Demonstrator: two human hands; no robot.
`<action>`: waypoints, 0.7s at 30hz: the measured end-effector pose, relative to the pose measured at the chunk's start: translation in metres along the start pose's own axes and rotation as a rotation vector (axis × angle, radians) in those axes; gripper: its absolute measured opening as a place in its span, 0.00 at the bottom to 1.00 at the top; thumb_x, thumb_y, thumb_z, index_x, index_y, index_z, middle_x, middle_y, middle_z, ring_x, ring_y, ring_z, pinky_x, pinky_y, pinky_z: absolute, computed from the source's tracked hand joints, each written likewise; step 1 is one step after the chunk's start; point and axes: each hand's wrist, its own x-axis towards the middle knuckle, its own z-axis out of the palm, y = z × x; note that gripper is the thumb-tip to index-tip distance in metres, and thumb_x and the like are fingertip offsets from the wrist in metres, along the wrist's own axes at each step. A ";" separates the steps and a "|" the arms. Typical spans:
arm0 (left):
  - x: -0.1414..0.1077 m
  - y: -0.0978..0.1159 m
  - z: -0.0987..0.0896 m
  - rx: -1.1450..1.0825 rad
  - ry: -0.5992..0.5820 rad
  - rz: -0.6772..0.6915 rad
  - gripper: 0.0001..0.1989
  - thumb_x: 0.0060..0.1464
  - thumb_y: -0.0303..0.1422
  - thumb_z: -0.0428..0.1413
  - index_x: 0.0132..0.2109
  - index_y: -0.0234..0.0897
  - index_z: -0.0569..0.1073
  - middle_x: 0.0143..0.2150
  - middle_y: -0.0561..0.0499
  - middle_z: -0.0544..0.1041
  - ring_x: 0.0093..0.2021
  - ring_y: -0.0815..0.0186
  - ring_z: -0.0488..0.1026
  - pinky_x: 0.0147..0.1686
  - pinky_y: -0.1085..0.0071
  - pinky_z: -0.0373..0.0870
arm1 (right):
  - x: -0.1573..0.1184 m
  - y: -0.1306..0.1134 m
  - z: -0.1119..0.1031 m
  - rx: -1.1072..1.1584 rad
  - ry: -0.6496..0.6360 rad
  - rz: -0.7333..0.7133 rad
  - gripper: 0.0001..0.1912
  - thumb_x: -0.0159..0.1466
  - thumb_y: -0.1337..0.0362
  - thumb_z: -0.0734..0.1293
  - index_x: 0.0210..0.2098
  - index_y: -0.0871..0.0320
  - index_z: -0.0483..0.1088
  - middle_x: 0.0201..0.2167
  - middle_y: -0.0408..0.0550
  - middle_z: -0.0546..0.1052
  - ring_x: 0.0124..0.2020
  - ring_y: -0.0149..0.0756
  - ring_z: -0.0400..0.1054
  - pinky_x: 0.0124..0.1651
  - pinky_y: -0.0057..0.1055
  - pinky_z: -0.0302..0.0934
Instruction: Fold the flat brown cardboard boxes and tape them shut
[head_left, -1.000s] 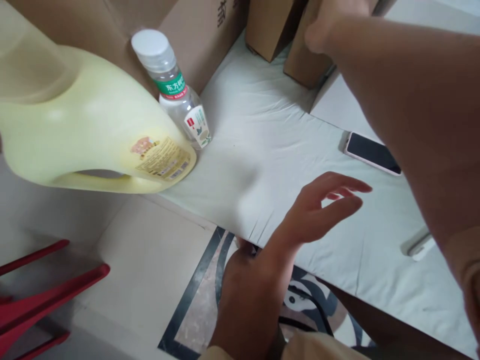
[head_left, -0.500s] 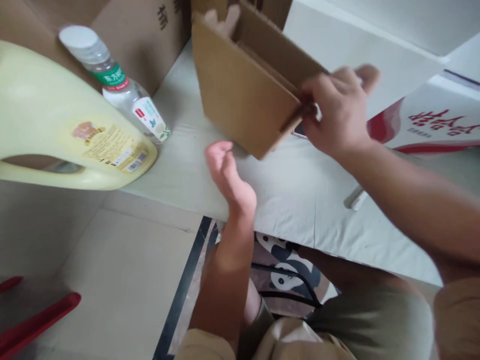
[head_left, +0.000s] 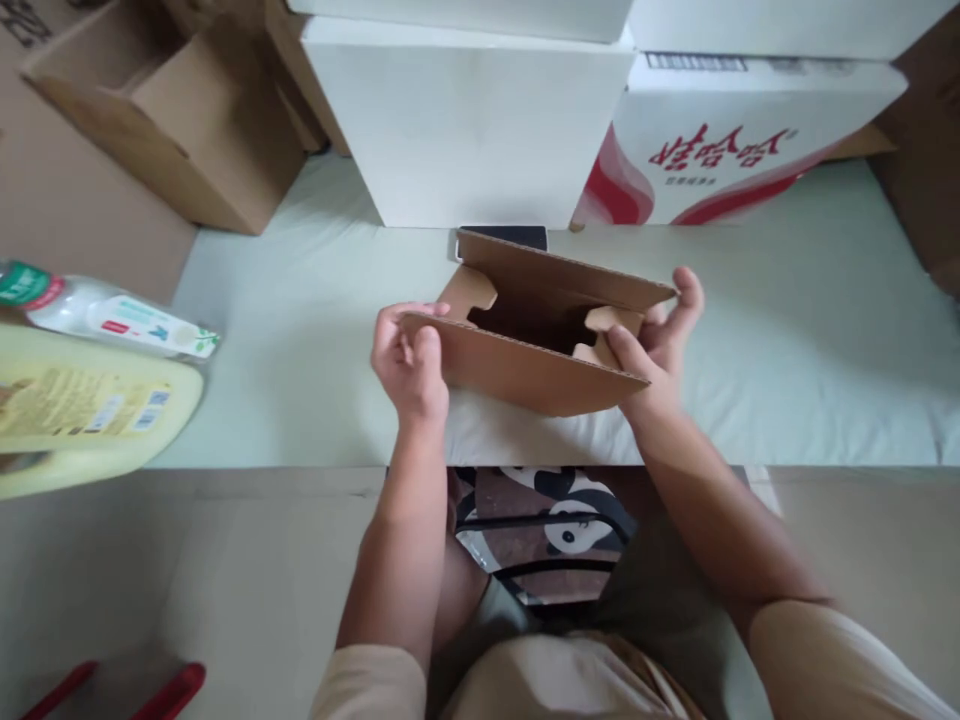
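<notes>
A small brown cardboard box [head_left: 536,370] is in front of me over the table edge, its top flaps up and its mouth facing me. The inside looks dark, with notched side flaps standing at either end. My left hand [head_left: 411,360] grips the box's left end, thumb on the near panel and fingers round the far side. At the right end, my right hand [head_left: 660,345] is closed on the box, with its thumb by the right side flap and fingers behind.
A dark flat object [head_left: 506,237] lies behind the box. White cartons [head_left: 472,130] and a red-lettered carton [head_left: 720,150] line the back. An open brown carton [head_left: 217,130] stands back left. A clear bottle [head_left: 135,318] and a yellow jug [head_left: 97,410] sit left on the pale cloth [head_left: 787,350].
The view has swung right and levelled. The cardboard box has come down and nearer the table's front edge. My left hand, free before, now holds its left end; my right hand keeps hold.
</notes>
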 end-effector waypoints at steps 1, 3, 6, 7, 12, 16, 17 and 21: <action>-0.001 -0.002 0.001 0.038 0.016 -0.003 0.20 0.62 0.56 0.54 0.41 0.43 0.71 0.40 0.49 0.80 0.46 0.58 0.81 0.53 0.57 0.78 | 0.000 0.002 0.000 0.055 0.023 0.013 0.29 0.71 0.46 0.58 0.69 0.40 0.52 0.65 0.55 0.69 0.65 0.52 0.69 0.66 0.58 0.66; 0.000 -0.006 0.003 0.128 0.048 0.014 0.21 0.64 0.56 0.52 0.41 0.43 0.71 0.41 0.49 0.79 0.46 0.60 0.80 0.53 0.58 0.78 | 0.000 0.005 0.001 0.130 0.081 -0.004 0.21 0.70 0.46 0.60 0.60 0.42 0.63 0.58 0.52 0.72 0.63 0.50 0.70 0.67 0.55 0.66; 0.006 -0.011 0.006 0.235 0.073 0.079 0.23 0.62 0.55 0.56 0.53 0.42 0.73 0.50 0.47 0.79 0.49 0.61 0.80 0.56 0.60 0.77 | -0.003 0.013 0.000 0.175 0.078 -0.063 0.14 0.70 0.48 0.58 0.45 0.46 0.70 0.57 0.51 0.72 0.65 0.50 0.68 0.70 0.55 0.63; 0.008 -0.012 0.006 0.266 0.062 0.102 0.24 0.62 0.54 0.57 0.56 0.43 0.73 0.54 0.46 0.78 0.51 0.60 0.80 0.58 0.60 0.76 | -0.005 0.016 0.000 0.179 0.071 -0.069 0.16 0.70 0.48 0.56 0.44 0.47 0.71 0.58 0.52 0.71 0.65 0.51 0.67 0.70 0.55 0.63; 0.020 -0.011 0.003 0.460 -0.101 0.150 0.14 0.65 0.42 0.55 0.46 0.41 0.83 0.56 0.45 0.81 0.60 0.56 0.77 0.66 0.56 0.72 | -0.011 0.026 0.000 0.157 0.020 -0.067 0.27 0.68 0.44 0.49 0.45 0.48 0.74 0.61 0.53 0.69 0.69 0.57 0.63 0.70 0.59 0.60; 0.027 -0.009 -0.007 0.459 -0.106 0.178 0.13 0.62 0.33 0.55 0.44 0.42 0.85 0.52 0.47 0.83 0.56 0.58 0.79 0.64 0.56 0.74 | -0.006 0.031 -0.004 0.244 0.058 -0.090 0.28 0.70 0.41 0.52 0.60 0.43 0.68 0.62 0.52 0.72 0.67 0.55 0.66 0.68 0.57 0.62; 0.030 -0.011 -0.011 0.441 -0.090 0.176 0.13 0.62 0.32 0.56 0.44 0.42 0.86 0.52 0.48 0.84 0.55 0.58 0.80 0.63 0.56 0.75 | -0.004 0.031 -0.005 0.261 0.083 -0.062 0.29 0.70 0.40 0.53 0.63 0.42 0.66 0.62 0.52 0.73 0.66 0.54 0.68 0.67 0.56 0.63; 0.042 -0.033 -0.037 0.310 0.035 0.136 0.11 0.63 0.38 0.59 0.44 0.44 0.86 0.50 0.51 0.84 0.54 0.57 0.79 0.62 0.52 0.74 | 0.007 0.032 -0.010 0.252 0.130 0.137 0.24 0.69 0.42 0.61 0.56 0.48 0.70 0.57 0.53 0.79 0.59 0.50 0.73 0.64 0.52 0.67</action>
